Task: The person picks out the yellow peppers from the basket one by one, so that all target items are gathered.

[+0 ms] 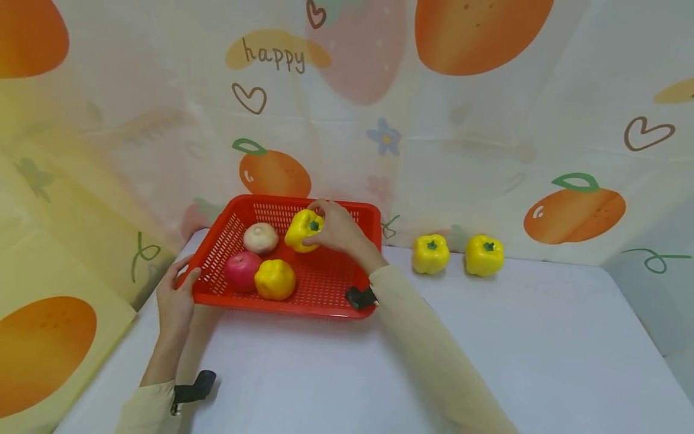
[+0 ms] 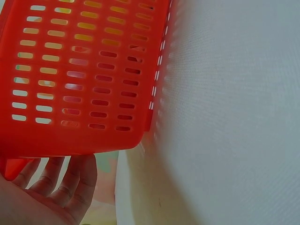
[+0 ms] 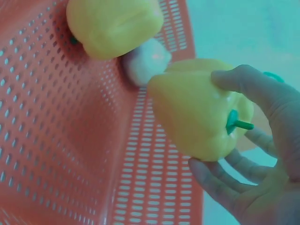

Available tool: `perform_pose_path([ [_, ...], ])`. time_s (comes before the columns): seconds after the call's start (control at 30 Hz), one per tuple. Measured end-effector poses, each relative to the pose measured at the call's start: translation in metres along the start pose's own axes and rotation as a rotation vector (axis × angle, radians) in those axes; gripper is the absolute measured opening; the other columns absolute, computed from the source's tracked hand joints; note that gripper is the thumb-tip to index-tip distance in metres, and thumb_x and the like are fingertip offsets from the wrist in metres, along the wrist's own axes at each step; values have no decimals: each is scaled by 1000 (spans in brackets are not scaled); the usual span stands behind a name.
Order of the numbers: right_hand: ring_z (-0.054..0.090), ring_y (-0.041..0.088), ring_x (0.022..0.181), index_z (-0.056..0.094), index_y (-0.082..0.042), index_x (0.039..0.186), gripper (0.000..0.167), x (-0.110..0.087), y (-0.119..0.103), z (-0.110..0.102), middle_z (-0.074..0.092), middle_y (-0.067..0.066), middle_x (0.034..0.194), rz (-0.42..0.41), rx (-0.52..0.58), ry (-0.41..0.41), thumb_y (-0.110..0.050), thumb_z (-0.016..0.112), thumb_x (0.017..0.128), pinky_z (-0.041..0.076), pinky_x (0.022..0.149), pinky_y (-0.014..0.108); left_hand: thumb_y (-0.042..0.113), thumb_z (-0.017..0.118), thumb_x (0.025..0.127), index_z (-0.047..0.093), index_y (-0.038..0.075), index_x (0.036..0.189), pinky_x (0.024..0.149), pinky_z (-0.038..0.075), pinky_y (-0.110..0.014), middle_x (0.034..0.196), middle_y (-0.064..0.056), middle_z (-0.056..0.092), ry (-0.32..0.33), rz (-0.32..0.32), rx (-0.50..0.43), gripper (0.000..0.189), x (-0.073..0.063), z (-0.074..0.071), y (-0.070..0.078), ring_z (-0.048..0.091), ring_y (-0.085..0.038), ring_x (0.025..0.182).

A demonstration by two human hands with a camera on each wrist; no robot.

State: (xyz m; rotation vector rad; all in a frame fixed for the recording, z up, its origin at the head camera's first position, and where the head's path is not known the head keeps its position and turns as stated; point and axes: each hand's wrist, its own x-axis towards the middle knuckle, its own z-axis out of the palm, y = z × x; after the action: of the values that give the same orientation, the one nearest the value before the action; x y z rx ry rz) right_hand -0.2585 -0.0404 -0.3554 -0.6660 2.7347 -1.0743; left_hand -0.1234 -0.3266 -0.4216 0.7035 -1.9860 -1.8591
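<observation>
My left hand (image 1: 176, 298) grips the left end of a red plastic basket (image 1: 287, 309), thumb near the rim. In the left wrist view, its fingers (image 2: 79, 185) bend against the basket's end. With my right hand (image 1: 341, 229) I hold a yellow bell pepper (image 1: 299, 232) over the basket's far side; the right wrist view shows thumb and fingers around it, near the green stem (image 3: 233, 123). Inside the basket lie a whitish round vegetable (image 1: 261, 238), a pinkish-red round one (image 1: 242, 271) and another yellow bell pepper (image 1: 275, 279).
Two more yellow bell peppers, one (image 1: 431, 254) beside the other (image 1: 484, 255), stand right of the basket at the back of the white table (image 1: 531, 349). A fruit-printed cloth (image 1: 455, 157) hangs behind the table and along its left side.
</observation>
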Motion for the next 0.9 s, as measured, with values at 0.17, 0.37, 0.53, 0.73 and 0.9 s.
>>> perform_pose_path([
  [0.17,54,19,113,56,-16,130,64,-11,-2,-7,59,4,127,-42,31,16,-33,85,75,50,91,32,27,56,100,52,17,141,69,51,-10,124,-9,53,11,5,8,43,-1,-1,-1,58,-8,90],
  [0.37,54,17,110,60,-17,129,65,-31,-3,-18,60,1,122,-88,-8,22,-36,85,73,50,88,31,27,55,100,51,17,143,71,51,-10,127,-11,52,-2,11,18,44,-1,-1,-2,57,-11,95],
  [0.53,55,16,107,61,-18,130,66,-44,3,-30,62,0,120,-110,-27,14,-39,85,73,50,87,31,27,55,100,51,17,142,70,51,-10,127,-11,52,3,25,33,43,1,0,-2,58,-11,93],
  [0.73,53,17,104,62,-15,132,66,-54,11,-46,63,1,120,-120,-54,19,-38,84,74,51,85,30,24,56,100,53,17,140,68,51,-10,123,-9,53,18,20,1,41,0,1,-1,58,-10,90],
  [0.9,52,19,106,61,-11,132,67,-64,18,-62,62,3,123,-136,-74,41,-35,84,74,49,89,34,23,57,100,55,18,139,67,51,-11,120,-8,54,16,14,-22,40,-1,2,-1,59,-8,87],
])
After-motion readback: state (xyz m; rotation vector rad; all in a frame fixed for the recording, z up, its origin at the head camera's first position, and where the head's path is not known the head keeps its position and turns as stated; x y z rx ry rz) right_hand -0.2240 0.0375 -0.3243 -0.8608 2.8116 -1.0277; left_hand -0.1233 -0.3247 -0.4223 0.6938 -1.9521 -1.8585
